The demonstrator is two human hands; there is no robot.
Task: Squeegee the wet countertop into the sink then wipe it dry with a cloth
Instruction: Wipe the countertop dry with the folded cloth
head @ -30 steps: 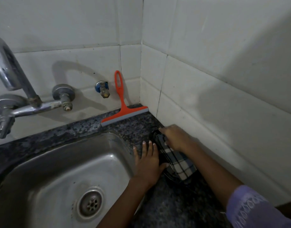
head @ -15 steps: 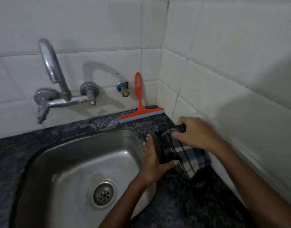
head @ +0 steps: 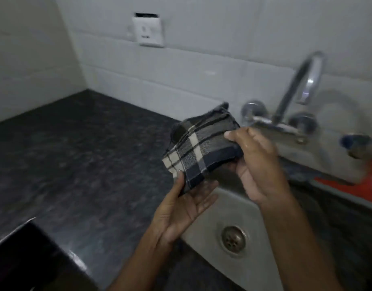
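A folded dark checked cloth (head: 199, 145) is held up in the air over the sink's left rim. My right hand (head: 256, 162) grips its right edge between thumb and fingers. My left hand (head: 181, 208) is under its lower corner, thumb pressed on the fabric and palm up. The steel sink (head: 214, 208) with its drain (head: 233, 240) lies below the hands. The dark speckled countertop (head: 80, 164) stretches to the left. Only a blurred piece of the orange squeegee (head: 353, 183) shows at the right edge, on the counter behind the sink.
A chrome tap (head: 294, 101) sticks out of the tiled wall behind the sink. A white wall socket (head: 148, 31) sits higher up on the tiles. A dark glossy object (head: 23, 255) fills the bottom left corner. The counter ends at a wall corner on the left.
Both hands lifted the cloth off the counter right of the sink and carried it leftward over the basin. The view swung left, so the squeegee now sits at the right edge.
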